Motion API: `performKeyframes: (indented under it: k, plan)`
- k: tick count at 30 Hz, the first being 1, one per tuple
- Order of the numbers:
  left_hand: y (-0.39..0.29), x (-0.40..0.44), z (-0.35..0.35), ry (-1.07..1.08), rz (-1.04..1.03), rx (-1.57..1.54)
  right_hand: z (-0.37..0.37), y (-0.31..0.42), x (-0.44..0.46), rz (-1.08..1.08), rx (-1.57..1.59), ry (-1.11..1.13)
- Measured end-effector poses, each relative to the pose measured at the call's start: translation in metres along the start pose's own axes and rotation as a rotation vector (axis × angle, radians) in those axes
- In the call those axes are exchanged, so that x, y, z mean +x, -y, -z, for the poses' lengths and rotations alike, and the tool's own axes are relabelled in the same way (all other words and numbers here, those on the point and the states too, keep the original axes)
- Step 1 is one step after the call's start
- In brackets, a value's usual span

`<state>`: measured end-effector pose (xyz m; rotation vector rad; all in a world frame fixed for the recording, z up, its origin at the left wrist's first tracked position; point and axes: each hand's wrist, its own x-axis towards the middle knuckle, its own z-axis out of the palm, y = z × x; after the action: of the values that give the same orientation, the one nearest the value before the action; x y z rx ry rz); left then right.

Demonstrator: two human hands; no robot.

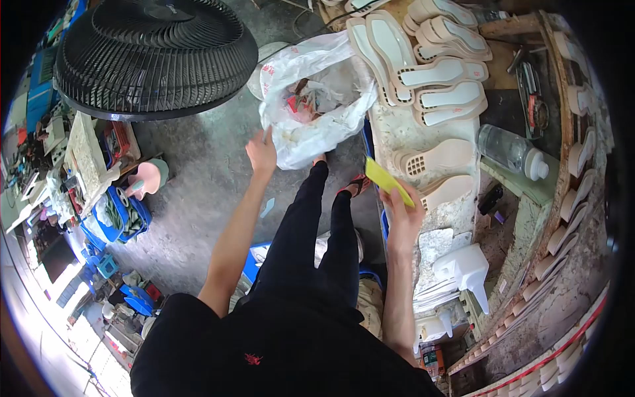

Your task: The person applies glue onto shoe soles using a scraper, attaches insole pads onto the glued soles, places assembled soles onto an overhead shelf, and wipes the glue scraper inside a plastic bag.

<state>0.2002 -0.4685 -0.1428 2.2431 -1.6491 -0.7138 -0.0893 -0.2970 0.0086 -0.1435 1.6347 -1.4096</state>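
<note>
My left hand (262,153) is closed at the near left edge of a white plastic bag (314,147), and its fingers seem to pinch the rim. The bag's mouth gapes, with crumpled scraps (303,106) inside, some red and brown. In my right hand (405,210) is a flat yellow piece (381,177), gripped at one end between thumb and fingers; I cannot tell what it is. That hand hovers beside the workbench, close to the pale shoe soles (447,190).
A large black fan (155,56) stands at upper left. More soles (444,73) are stacked along the worn bench, near a clear bottle (509,151) and a white plastic jug (463,268). Blue baskets (122,215) and a pink stool (147,177) sit left. A scrap (267,207) lies on the floor.
</note>
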Motion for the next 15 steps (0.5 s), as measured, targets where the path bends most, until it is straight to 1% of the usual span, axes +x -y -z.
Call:
performKeyframes:
  k: [2, 4, 5, 6, 7, 9, 10, 12, 13, 14, 15]
  plan:
    - [0.001, -0.016, 0.004, -0.001, -0.120, -0.003, -0.033, 0.000, 0.031, -0.031, -0.043, 0.093]
    - [-0.001, -0.026, 0.007, 0.009, -0.090, -0.037, -0.066, -0.012, 0.068, 0.035, -0.186, 0.204]
    - [-0.003, -0.029, 0.008, 0.016, -0.035, -0.086, -0.081, -0.024, 0.088, 0.061, -0.244, 0.251]
    - [-0.005, -0.029, 0.009, 0.021, 0.021, -0.134, -0.094, -0.037, 0.108, 0.148, -0.419, 0.277]
    - [-0.010, -0.029, 0.013, 0.023, 0.033, -0.133, -0.107, -0.049, 0.125, 0.234, -0.594, 0.304]
    - [-0.017, -0.026, 0.020, 0.185, 0.191, -0.238, -0.133, -0.065, 0.155, 0.197, -0.779, 0.386]
    - [-0.005, -0.024, 0.010, 0.185, 0.203, -0.240, -0.144, -0.074, 0.166, 0.261, -0.866, 0.365]
    - [0.036, -0.021, -0.024, 0.239, 0.302, -1.003, -0.159, -0.096, 0.184, 0.274, -0.908, 0.364]
    - [0.041, -0.018, -0.033, 0.238, 0.308, -1.006, -0.164, -0.108, 0.193, 0.296, -0.939, 0.353]
    - [0.042, -0.014, -0.043, 0.209, 0.659, -1.335, -0.165, -0.119, 0.200, 0.245, -0.943, 0.384]
    - [0.049, -0.011, -0.055, 0.166, 1.028, -1.646, -0.169, -0.121, 0.202, 0.242, -0.947, 0.385]
